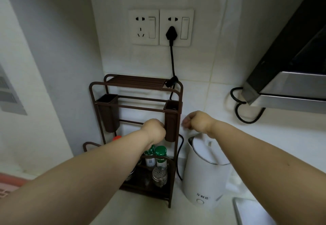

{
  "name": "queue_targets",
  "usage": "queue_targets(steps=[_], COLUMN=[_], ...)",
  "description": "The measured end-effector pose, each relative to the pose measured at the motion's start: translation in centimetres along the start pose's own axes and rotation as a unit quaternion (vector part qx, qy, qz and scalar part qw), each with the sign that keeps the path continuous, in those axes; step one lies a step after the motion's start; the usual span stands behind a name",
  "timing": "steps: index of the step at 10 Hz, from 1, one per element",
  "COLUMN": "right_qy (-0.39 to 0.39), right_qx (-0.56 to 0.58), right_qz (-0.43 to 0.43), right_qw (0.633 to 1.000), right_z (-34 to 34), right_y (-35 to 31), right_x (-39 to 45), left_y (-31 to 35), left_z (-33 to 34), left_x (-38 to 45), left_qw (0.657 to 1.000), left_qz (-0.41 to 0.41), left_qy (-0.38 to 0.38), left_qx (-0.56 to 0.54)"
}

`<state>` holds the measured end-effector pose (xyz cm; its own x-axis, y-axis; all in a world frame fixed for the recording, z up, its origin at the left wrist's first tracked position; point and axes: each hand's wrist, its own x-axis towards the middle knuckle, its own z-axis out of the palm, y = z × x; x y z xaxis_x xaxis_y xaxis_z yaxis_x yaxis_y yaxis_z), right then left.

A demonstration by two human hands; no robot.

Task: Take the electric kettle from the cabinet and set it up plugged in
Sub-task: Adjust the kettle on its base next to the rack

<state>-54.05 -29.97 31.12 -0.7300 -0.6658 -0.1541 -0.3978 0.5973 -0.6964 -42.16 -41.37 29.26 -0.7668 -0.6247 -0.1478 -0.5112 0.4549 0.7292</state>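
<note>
The white electric kettle (204, 173) stands on the counter to the right of a brown rack, lid closed. Its black plug (171, 33) sits in the right wall socket (176, 28). The black cord (172, 60) drops from the plug, passes behind the rack and comes out low beside the kettle. My left hand (155, 130) is curled into a fist against the rack's right brown cup (170, 124); its fingers are hidden. Above the kettle's lid my right hand (197, 121) hovers with curled fingers, and nothing shows in it.
The brown wire rack (135, 90) holds green-capped spice jars (160, 156) and a shaker on its lower shelf. A second socket (143, 27) on the left has nothing plugged in. A range hood (291, 76) overhangs at right with another black cable (247, 117) looped beneath. A pink item lies at the far left.
</note>
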Motion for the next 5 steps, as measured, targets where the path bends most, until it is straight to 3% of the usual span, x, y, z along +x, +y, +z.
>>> queue_targets(steps=[2,3,5], right_qy=[0.141,0.166,0.038], right_qx=[0.043,-0.006,-0.075], right_qz=[0.041,0.082,0.219], right_qw=[0.988,0.983,0.972], right_z=[-5.0,-6.6,-5.3], right_y=[4.5,6.8,10.8], right_x=[-7.1,-9.9,-12.5], left_y=[2.3,3.7,4.3], left_z=[0.5,1.9,5.8], left_x=[-5.6,-8.4,-9.8], left_qw=[0.995,0.996,0.998], left_qz=[-0.016,0.026,0.032], left_qy=[0.083,0.064,-0.027], left_qx=[0.050,0.057,0.055])
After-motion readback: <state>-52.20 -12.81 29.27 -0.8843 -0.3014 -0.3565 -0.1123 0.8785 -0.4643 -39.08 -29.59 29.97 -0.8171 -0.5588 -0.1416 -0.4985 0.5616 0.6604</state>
